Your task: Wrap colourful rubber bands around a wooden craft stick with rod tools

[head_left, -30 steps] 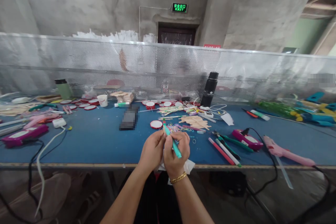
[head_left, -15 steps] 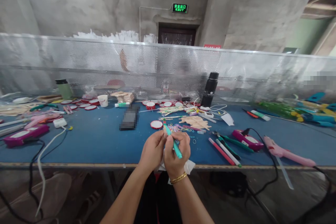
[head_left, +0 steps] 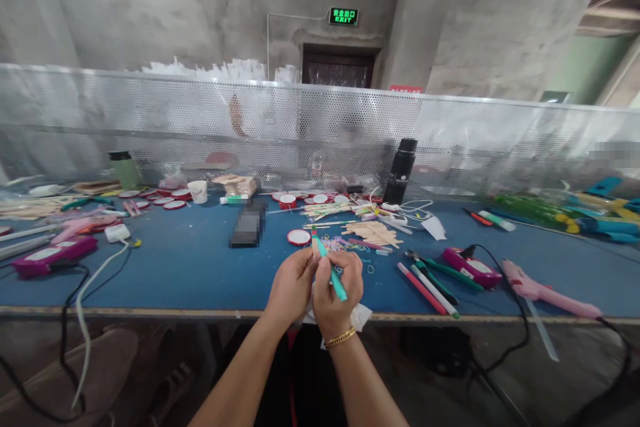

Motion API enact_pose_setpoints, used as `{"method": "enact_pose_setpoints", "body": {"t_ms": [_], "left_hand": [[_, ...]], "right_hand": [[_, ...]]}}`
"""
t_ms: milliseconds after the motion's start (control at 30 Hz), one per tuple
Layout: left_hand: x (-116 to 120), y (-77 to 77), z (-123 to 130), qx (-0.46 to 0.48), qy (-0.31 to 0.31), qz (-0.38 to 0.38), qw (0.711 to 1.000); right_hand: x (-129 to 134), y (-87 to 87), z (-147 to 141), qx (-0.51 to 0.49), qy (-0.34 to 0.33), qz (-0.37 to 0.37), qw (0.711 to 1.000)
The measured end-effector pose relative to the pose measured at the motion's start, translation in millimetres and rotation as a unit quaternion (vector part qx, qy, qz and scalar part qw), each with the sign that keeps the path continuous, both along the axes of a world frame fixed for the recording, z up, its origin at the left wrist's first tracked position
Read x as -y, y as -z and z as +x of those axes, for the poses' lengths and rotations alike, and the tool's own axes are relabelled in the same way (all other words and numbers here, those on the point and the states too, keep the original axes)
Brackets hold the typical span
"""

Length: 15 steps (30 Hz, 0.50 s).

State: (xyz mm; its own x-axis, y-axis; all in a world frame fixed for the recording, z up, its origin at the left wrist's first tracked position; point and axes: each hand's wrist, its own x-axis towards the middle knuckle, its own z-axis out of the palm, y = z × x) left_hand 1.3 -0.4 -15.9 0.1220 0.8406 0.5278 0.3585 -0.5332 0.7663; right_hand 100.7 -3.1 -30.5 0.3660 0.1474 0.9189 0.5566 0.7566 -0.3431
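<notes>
My right hand [head_left: 351,275] grips a teal marker pen [head_left: 339,287], its back end pointing down toward me and its tip up at the stick. Pinched in my left hand [head_left: 292,285] is a narrow wooden craft stick [head_left: 315,235] with green and red colour on its upper end. Both hands are closed and close together above the table's front edge. Fingers hide the stick's lower part. Just beyond them lie a white disc with a red rim [head_left: 299,237] and a heap of small coloured rubber bands [head_left: 337,245]. White paper [head_left: 361,317] shows under my right hand.
Right of my hands lie a red marker [head_left: 423,290], a white marker [head_left: 434,291], green-handled pliers [head_left: 453,270] and a pink glue gun [head_left: 545,292]. Craft sticks [head_left: 377,233] and a black bottle [head_left: 401,172] stand farther back. A black phone [head_left: 247,225] lies left.
Both hands hold nearly the same place, with the marker still against the stick. The view has shifted very slightly.
</notes>
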Motion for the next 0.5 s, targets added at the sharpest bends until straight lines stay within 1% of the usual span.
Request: {"method": "enact_pose_setpoints", "body": {"t_ms": [100, 233, 400, 500], "left_hand": [[-0.8, 0.6, 0.0, 0.000, -0.003, -0.003, 1.000], [-2.2, 0.9, 0.1, 0.013, 0.001, -0.004, 1.000], [-1.5, 0.2, -0.3, 0.013, 0.001, -0.006, 1.000], [-0.8, -0.2, -0.3, 0.010, -0.009, -0.008, 1.000]], "right_hand": [[-0.1, -0.4, 0.1, 0.009, 0.000, -0.005, 1.000], [0.1, -1.2, 0.3, -0.011, 0.010, 0.001, 1.000], [-0.2, -0.7, 0.3, 0.013, -0.004, -0.005, 1.000], [-1.7, 0.3, -0.2, -0.006, 0.009, -0.005, 1.000]]}}
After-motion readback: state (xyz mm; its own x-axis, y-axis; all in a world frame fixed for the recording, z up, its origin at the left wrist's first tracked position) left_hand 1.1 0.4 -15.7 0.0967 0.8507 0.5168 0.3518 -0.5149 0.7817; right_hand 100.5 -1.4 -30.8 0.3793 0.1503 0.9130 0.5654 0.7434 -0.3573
